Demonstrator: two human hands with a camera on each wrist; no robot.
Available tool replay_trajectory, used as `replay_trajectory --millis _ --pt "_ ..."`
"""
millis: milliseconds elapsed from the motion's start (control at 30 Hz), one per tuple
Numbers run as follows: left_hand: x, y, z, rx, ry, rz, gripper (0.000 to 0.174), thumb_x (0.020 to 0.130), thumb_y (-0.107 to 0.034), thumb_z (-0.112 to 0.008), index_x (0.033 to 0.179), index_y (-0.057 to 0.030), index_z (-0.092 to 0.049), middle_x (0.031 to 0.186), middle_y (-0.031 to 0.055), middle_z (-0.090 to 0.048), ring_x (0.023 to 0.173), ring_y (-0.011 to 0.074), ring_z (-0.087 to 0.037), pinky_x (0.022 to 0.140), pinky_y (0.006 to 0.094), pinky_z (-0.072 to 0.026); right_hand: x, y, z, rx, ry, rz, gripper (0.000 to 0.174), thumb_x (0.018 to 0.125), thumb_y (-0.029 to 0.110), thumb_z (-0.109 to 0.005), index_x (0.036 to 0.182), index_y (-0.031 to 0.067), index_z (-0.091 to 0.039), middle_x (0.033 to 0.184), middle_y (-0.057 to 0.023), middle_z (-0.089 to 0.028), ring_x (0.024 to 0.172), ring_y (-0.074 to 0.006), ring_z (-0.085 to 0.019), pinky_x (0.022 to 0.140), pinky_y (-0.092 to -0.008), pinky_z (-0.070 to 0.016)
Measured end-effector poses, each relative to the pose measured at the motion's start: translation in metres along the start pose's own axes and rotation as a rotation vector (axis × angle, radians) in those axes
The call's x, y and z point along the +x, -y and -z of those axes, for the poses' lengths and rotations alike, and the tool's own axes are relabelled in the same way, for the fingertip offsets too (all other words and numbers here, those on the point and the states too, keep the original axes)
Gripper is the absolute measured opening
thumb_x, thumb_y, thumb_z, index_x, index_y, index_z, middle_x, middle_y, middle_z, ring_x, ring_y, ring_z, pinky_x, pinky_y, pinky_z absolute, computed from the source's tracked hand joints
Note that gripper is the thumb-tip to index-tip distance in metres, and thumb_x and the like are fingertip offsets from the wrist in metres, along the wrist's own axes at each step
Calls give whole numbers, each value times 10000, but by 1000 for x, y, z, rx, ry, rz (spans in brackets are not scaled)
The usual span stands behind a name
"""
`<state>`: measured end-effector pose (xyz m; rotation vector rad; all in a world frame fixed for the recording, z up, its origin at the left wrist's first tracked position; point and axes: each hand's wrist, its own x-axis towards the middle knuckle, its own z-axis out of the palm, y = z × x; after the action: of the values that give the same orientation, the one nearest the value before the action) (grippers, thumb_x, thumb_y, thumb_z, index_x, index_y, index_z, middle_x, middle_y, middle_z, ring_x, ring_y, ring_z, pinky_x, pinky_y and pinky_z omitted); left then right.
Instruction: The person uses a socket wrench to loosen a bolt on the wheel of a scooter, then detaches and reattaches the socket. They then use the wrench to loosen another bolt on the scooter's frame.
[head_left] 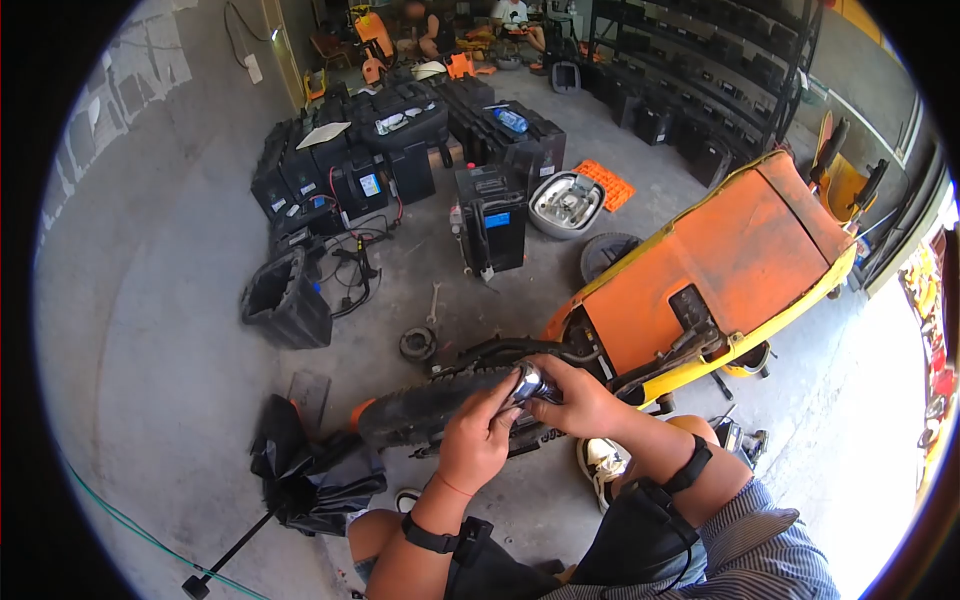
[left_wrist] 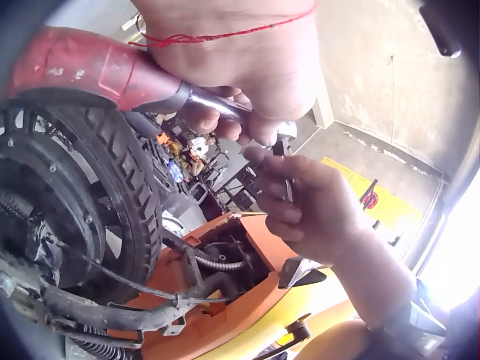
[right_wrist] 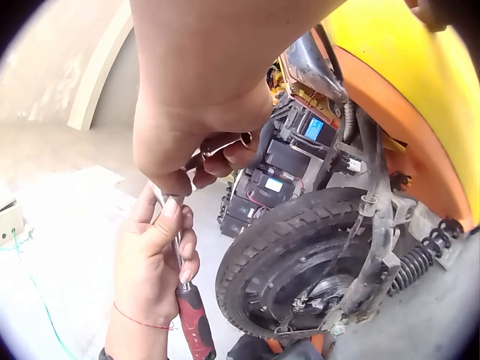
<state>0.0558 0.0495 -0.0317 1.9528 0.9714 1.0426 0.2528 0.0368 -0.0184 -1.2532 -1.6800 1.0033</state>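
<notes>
My left hand [head_left: 470, 440] grips the chrome shank of a ratchet wrench [right_wrist: 193, 322] near its head. Its red and black handle juts out past the palm in both wrist views. My right hand [head_left: 580, 395] meets the left at the ratchet's head, thumb and fingers curled in close. A short chrome tool with a ring-shaped end, like a wrench [right_wrist: 225, 142], shows between the right fingers; the rest is covered by the hand. Both hands are above the black treaded wheel [right_wrist: 277, 255] of an orange and yellow scooter [head_left: 740, 260] that lies on its side.
Black batteries [head_left: 495, 225] stand in rows behind the wheel. On the floor are a loose wrench [head_left: 435, 302], a dark ring-shaped part [head_left: 418, 344], an open black bin [head_left: 288, 300] and a black plastic bag [head_left: 320, 490]. Shelves [head_left: 700, 70] line the back right; people sit at the back.
</notes>
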Motion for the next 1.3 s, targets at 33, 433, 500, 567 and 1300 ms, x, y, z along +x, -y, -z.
replay_trajectory --millis 33,433,500,567,1300 --pt "1 4 2 -67 -18 9 479 874 34 -662 1338 -62 -594 1059 119 -675 888 182 -668 814 290 -533 -1 -3 1 4 -1 4 471 833 99 -691 1269 24 -531 944 -166 -667 848 -251 -675 777 -355 -525" --pt "-6 -3 4 31 25 -22 481 873 -32 -691 1339 -111 -602 955 130 -665 822 245 -667 765 331 -531 -3 -6 8 -184 55 45 296 814 137 -700 1066 2 -624 801 -207 -664 751 -362 -679 678 -414 -526" --pt "-6 -4 2 59 36 -30 454 878 -25 -688 1322 -71 -607 975 138 -670 824 230 -673 765 308 -529 -4 -6 9 -233 68 3 292 797 157 -707 1032 -1 -641 798 -223 -661 744 -381 -674 665 -420 -527" --pt "-8 -1 1 46 31 -39 460 873 -22 -690 1323 -70 -606 959 137 -667 816 235 -672 761 309 -530 -5 -4 7 -211 65 -13 288 796 152 -706 1029 -3 -643 792 -222 -661 747 -382 -673 667 -420 -527" --pt "-1 -14 -35 -38 120 -67 445 872 32 -669 1309 -32 -615 954 100 -644 822 156 -629 775 282 -520 -29 -10 23 -92 -107 -85 536 731 68 -752 1212 19 -520 939 -186 -688 906 -318 -704 792 -385 -543"
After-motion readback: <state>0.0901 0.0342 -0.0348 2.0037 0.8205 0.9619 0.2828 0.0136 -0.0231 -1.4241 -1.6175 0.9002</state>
